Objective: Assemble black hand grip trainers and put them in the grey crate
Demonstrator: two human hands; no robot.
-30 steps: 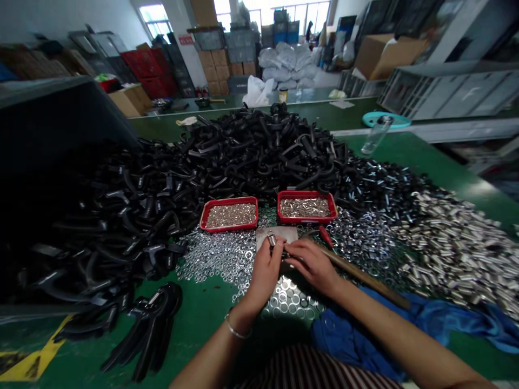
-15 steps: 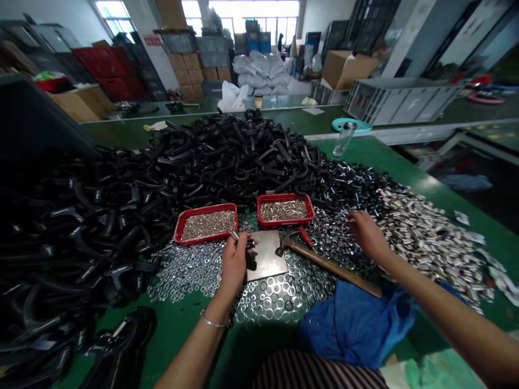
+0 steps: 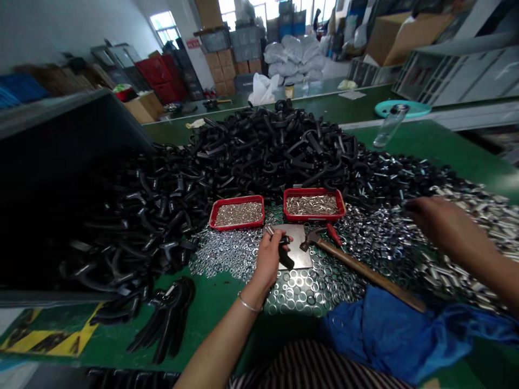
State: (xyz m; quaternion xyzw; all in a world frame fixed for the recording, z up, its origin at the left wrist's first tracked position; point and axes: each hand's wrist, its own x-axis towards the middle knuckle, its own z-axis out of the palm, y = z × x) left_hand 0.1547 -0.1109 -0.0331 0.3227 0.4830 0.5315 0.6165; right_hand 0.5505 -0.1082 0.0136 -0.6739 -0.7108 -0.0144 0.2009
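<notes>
Factory floor, crates and boxes stacked at the far end; long green bench (image 3: 430, 141) covered in loose parts. Black curved parts (image 3: 267, 151) make the big heap along the far side, silver sleeves (image 3: 478, 216) spread toward the right edge, and washers (image 3: 231, 254) lie around a steel plate (image 3: 299, 237) near the front edge. Two red trays (image 3: 237, 198) sit just past the plate, full of small metal bits, apparently to keep those apart from the loose stock. Left hand (image 3: 267, 259) is closed around a small black part (image 3: 286, 252), a metal end (image 3: 268, 230) sticking up, held at the plate's left side, probably because the plate gives a hard flat spot. Hammer (image 3: 365, 270) lies with its head at the plate's right edge, handle toward the person, likely left there for quick reach. Right hand (image 3: 440, 219) is out over the sleeves, blurred, so open or closed can't be told. Compared with half a second ago, right hand sits further right, left hand closer to the plate's middle.
</notes>
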